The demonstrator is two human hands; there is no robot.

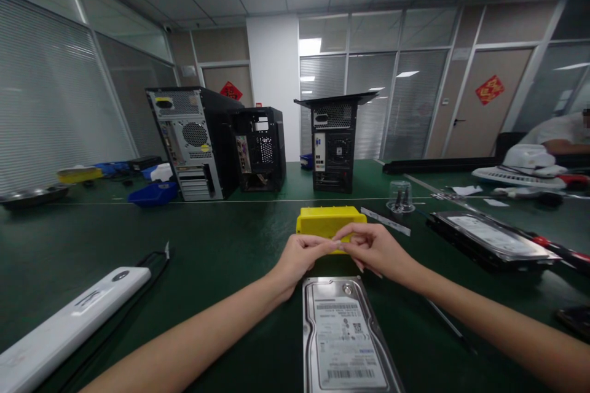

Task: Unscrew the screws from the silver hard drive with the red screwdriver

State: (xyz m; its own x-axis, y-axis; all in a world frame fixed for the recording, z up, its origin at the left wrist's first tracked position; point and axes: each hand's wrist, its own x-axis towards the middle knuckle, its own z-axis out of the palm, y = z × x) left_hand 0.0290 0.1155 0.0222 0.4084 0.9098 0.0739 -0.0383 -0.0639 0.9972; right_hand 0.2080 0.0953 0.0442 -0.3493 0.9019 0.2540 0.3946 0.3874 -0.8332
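Observation:
Both my hands meet in front of a yellow plastic bin [332, 216], above the far end of a hard drive [345, 334]. My left hand [302, 258] pinches with thumb and forefinger, and the fingertips of my right hand [369, 247] come together at the same spot. Whatever small thing they may hold between them is too small to make out. The hard drive lies label up on the green table, its near end cut off by the picture's lower edge.
Three computer cases [198, 141] stand at the back. On the right lie more hard drives [488, 233], a clear cup [401, 198] and a metal strip [386, 221]. A white device [78, 325] with a cable is at left, with a blue bin [154, 194] behind. A person [560, 132] sits far right.

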